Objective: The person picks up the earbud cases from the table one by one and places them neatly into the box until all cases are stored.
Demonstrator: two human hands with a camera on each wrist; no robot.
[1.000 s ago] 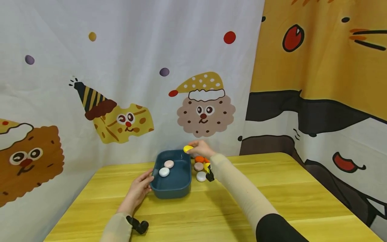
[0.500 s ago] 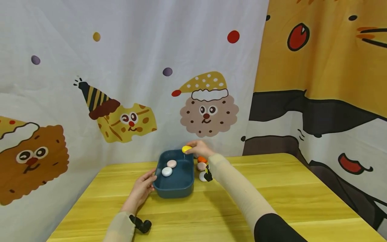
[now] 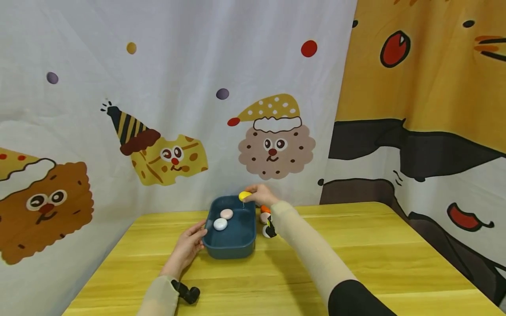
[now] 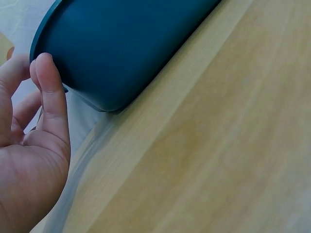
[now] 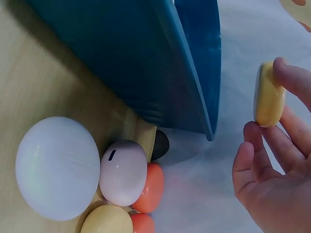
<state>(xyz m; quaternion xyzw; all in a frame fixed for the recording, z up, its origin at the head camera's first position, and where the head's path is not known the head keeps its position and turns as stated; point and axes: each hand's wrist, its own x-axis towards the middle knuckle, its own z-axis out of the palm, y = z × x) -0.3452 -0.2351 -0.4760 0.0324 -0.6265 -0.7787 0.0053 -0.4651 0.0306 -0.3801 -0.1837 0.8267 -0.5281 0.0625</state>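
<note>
A dark blue rectangular bin (image 3: 229, 252) stands on the table. At its left side my left hand (image 3: 187, 243) holds the rim with thumb and fingers; the left wrist view shows the hand (image 4: 34, 165) at the bin's corner (image 4: 112, 53). My right hand (image 3: 262, 194) pinches a yellow glossy rounded disc (image 5: 270, 94) between thumb and fingertips, above the bin's back right corner. Inside the bin lie a white disc (image 3: 220, 224) and a pale pink one (image 3: 226, 214), nearly touching.
Right of the bin sit more discs: white (image 5: 58, 167), pink with a dark slot (image 5: 124, 172), yellow (image 5: 107, 221) and orange (image 5: 149, 187). A dark rounded thing (image 5: 160, 144) lies behind them. A printed curtain (image 3: 178, 87) hangs behind the wood-grain table (image 3: 316, 263).
The yellow disc has moved slightly left relative to the bin, farther over it. My left hand stays at the rim. The whole head view has shifted a little.
</note>
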